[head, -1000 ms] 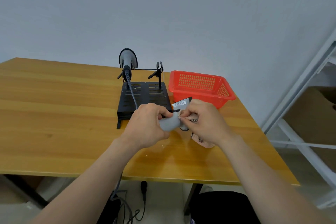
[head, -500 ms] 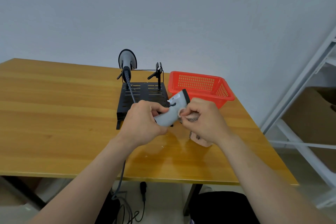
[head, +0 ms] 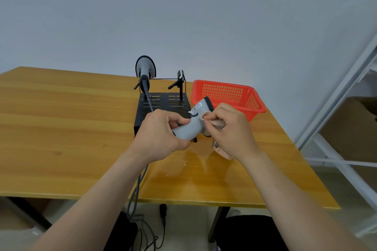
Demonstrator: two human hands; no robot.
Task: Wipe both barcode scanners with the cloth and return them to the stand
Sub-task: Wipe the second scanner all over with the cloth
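Wiping one barcode scanner (head: 193, 126) just in front of the stand (head: 163, 104).
Your left hand (head: 161, 134) wraps its handle to steady it. Your right hand (head: 230, 132) pinches the cloth (head: 218, 126) against its neck. The second scanner (head: 145, 67) is docked on the stand's left.

The scanner (head: 189, 128) I hold is grey with a black rim, my cloth (head: 219, 127) checked black-and-white, the basket (head: 222, 91) red, the stand (head: 163, 106) black

bare left hand (head: 161, 138) and right hand (head: 230, 134), bare forearms, black clothing at the lap
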